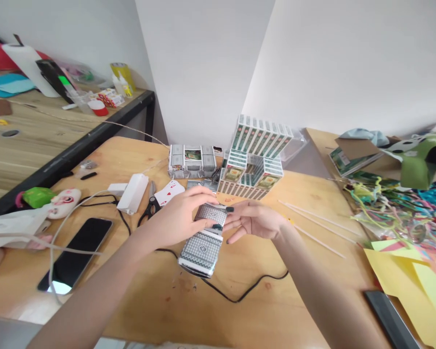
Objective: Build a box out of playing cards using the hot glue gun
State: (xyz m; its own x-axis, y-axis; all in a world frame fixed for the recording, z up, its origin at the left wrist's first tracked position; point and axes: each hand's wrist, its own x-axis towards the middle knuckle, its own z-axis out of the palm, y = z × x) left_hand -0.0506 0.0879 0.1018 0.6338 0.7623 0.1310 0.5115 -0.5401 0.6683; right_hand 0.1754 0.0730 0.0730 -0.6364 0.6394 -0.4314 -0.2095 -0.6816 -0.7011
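Observation:
My left hand [176, 213] is closed on a grey-patterned playing card piece [212, 212], with its thumb across the front and its fingers over the top. Directly below this piece is a thicker block of playing cards [201, 249] with the same grey backs; whether the two are joined I cannot tell. My right hand [256, 218] is at the right edge of the held piece, palm partly turned up and fingers spread. Its thumb tip is at the card edge. Behind my left hand lie loose playing cards [169, 193], face up, and black scissors [151, 206].
Stacked card boxes [254, 160] and a card-covered case [192, 161] stand at the back. To the left are a phone [76, 254], a white adapter [133, 193] and cables. White sticks [318, 223], tangled yarn [403, 213] and coloured paper [403, 276] lie at right.

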